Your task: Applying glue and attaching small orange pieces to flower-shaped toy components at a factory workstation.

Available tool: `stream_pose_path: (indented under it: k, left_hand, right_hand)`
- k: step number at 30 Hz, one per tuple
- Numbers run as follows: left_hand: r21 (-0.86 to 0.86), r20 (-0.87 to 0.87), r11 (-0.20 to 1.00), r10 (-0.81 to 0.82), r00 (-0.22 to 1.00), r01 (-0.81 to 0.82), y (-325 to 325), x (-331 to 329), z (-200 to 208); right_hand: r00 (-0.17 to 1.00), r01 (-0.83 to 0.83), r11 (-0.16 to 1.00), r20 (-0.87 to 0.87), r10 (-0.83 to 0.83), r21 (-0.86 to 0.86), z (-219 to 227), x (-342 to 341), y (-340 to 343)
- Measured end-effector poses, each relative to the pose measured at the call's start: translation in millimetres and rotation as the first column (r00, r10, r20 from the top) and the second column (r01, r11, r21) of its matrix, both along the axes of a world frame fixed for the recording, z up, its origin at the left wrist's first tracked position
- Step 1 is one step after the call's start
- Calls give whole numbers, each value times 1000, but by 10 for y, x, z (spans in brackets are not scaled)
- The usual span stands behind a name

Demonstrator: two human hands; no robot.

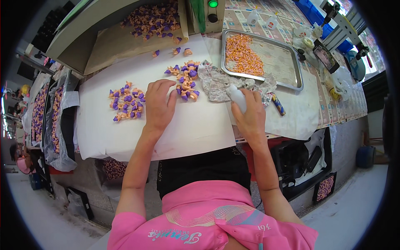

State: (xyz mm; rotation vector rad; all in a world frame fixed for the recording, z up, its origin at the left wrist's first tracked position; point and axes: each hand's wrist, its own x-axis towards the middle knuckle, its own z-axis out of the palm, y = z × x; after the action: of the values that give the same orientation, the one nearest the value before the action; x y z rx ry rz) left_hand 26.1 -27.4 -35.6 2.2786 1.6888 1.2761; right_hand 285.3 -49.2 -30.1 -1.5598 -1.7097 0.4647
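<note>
Your right hand (250, 114) grips a small white plastic bottle (236, 96) over the crumpled rag (216, 81); your left hand (158, 104) rests flat and open beside purple-and-orange figurines (186, 81). Squeeze carelessly and drips could spoil them.

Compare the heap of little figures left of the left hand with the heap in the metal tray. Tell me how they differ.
The left heap mixes purple and orange pieces; the tray heap looks orange only. The left heap lies loose on the white paper, beside the left hand; the tray heap sits inside the metal tray, filling its left part. The tray heap's pieces look smaller and denser. Both are piles of small moulded parts.
</note>
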Motion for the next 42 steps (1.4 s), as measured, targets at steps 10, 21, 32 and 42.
stream_pose_path:
  k: [10, 21, 32, 42]
  left_hand:
    - [-193, -1, 981, -8, 1000, 8, 121, 109, -22]
    - [-353, 885, 815, 132, 447, 459, -772, 298, -196]
    - [-406, 890, 747, 193, 412, 527, -897, 299, -237]
    - [-391, 898, 758, 191, 395, 522, -879, 296, -290]
  right_hand:
    - [974, -122, 990, -181, 132, 68, 57, 14, -199]
    - [831, -204, 975, -510, 223, 93, 2, -241, -551]
    - [901, -180, 954, -348, 257, 239, 22, -306, -691]
    - [899, -187, 957, -354, 258, 223, -15, -343, -667]
